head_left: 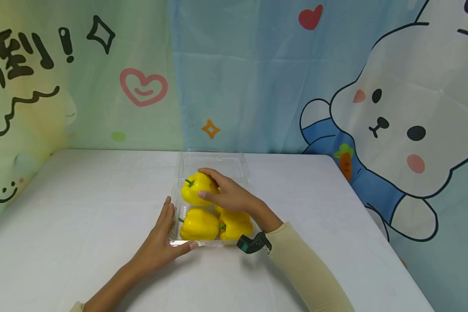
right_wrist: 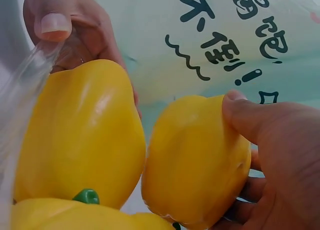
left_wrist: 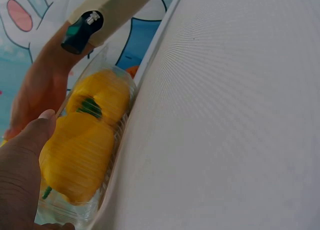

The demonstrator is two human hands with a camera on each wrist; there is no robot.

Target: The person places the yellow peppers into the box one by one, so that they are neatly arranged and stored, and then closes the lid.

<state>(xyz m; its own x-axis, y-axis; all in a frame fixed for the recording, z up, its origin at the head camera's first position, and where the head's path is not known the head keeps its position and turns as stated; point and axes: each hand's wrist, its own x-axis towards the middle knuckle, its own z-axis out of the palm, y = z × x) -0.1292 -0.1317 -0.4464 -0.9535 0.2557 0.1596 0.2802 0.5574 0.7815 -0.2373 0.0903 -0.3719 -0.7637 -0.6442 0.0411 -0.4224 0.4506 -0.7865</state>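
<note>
A clear plastic box with its lid tipped back holds several yellow bell peppers with green stems. My right hand grips the bell pepper at the back left, thumb on its near side and fingers over its far side. In the right wrist view, that thumb presses its top. My left hand holds the box at its front left corner, fingers along the left wall and thumb at the front rim. Two bell peppers lie in front, left and right; another behind them is mostly hidden under my right hand.
The transparent lid lies toward the back edge of the white table. A printed cloth with a cartoon rabbit hangs behind. A dark device is strapped to my right wrist, close to the box's front right corner.
</note>
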